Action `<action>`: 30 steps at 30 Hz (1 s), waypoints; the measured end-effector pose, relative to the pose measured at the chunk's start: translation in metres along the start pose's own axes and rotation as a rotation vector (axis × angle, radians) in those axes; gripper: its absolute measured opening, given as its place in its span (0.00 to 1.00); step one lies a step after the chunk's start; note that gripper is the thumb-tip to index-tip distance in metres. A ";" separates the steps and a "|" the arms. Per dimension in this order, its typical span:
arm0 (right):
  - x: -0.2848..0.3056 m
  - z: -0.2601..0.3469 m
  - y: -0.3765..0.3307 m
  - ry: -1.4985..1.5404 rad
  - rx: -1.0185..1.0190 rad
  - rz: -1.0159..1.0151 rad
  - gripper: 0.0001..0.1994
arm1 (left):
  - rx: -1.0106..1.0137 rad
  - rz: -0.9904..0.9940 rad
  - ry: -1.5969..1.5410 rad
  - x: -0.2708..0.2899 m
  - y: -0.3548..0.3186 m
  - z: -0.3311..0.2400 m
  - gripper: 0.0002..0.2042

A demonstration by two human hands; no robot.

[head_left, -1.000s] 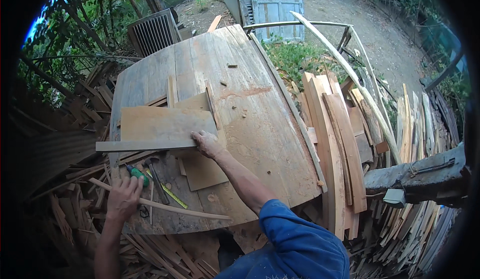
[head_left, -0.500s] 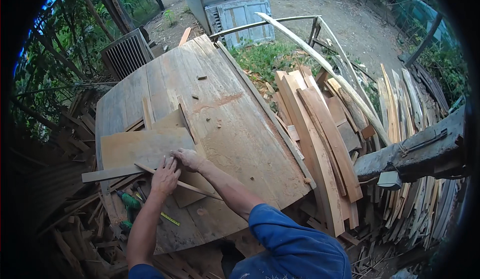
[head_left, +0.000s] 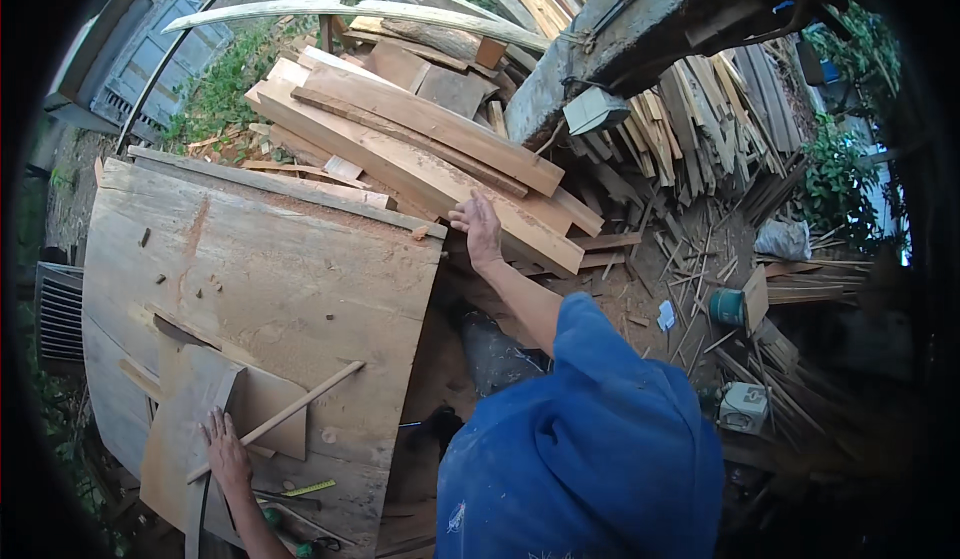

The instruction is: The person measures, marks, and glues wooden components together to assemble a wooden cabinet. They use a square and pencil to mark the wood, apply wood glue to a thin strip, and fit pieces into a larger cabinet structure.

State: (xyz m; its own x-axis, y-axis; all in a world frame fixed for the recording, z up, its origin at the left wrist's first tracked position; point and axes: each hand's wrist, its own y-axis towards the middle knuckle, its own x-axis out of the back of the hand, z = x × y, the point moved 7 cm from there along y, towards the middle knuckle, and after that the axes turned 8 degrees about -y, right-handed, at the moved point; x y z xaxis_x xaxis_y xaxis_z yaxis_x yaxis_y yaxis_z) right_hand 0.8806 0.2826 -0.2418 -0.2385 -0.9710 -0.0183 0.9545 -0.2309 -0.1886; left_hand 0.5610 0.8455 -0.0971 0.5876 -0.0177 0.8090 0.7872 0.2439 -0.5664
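Two hands, together at the slim stick (head_left: 290, 414) a moment ago, now part: the right hand (head_left: 478, 227) is empty, fingers loose, by the stacked planks (head_left: 420, 174), leaving the left hand (head_left: 229, 456) alone over stick and grey batten (head_left: 194, 521) on the table (head_left: 290, 279); its grip I cannot tell.

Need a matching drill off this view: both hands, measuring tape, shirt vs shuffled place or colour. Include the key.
Column 1
1. left hand
2. right hand
3. measuring tape
4. shirt

Column 2
A. yellow, lying on the tabletop
B. plain blue over most of it
C. raised, in front of the stacked planks
D. lying across the thin stick

Pairs: 1-D, 2-C, 3-A, 4-B
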 end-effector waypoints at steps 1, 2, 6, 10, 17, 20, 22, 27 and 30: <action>0.067 0.013 0.033 0.118 -0.101 -0.188 0.36 | -0.011 -0.011 0.002 0.002 0.001 -0.002 0.25; 0.115 0.038 0.058 0.236 -0.119 -0.286 0.41 | -0.013 -0.022 -0.001 0.002 0.000 -0.002 0.25; 0.203 0.107 0.128 0.442 -0.014 -0.405 0.44 | 0.013 0.055 -0.042 0.000 0.006 0.000 0.25; 0.159 0.120 0.171 0.586 -0.026 -0.281 0.32 | 0.072 0.042 -0.104 -0.011 -0.009 0.011 0.25; 0.199 0.065 0.166 0.723 -0.243 -0.261 0.32 | 0.035 -0.019 0.053 0.010 0.008 0.014 0.20; 0.160 0.020 0.137 0.352 -0.403 -0.061 0.34 | 0.133 0.019 0.018 -0.005 0.002 0.018 0.20; 0.105 -0.008 0.095 0.081 -0.438 0.151 0.30 | 0.090 0.057 0.127 -0.008 -0.006 0.007 0.19; -0.076 0.028 -0.063 -0.419 0.040 1.145 0.30 | 0.176 -0.077 0.107 0.016 -0.086 -0.064 0.19; -0.139 0.078 -0.190 -0.596 0.669 1.753 0.33 | 0.322 -0.205 -0.144 0.012 -0.172 -0.128 0.17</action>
State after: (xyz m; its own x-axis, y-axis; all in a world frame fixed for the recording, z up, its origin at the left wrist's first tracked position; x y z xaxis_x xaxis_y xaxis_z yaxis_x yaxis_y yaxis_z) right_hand 0.7458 0.4566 -0.1270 0.8266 0.0204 0.5624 -0.0296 0.9995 0.0074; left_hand 0.4573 0.6790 -0.0102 0.3742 0.0332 0.9268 0.7729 0.5411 -0.3314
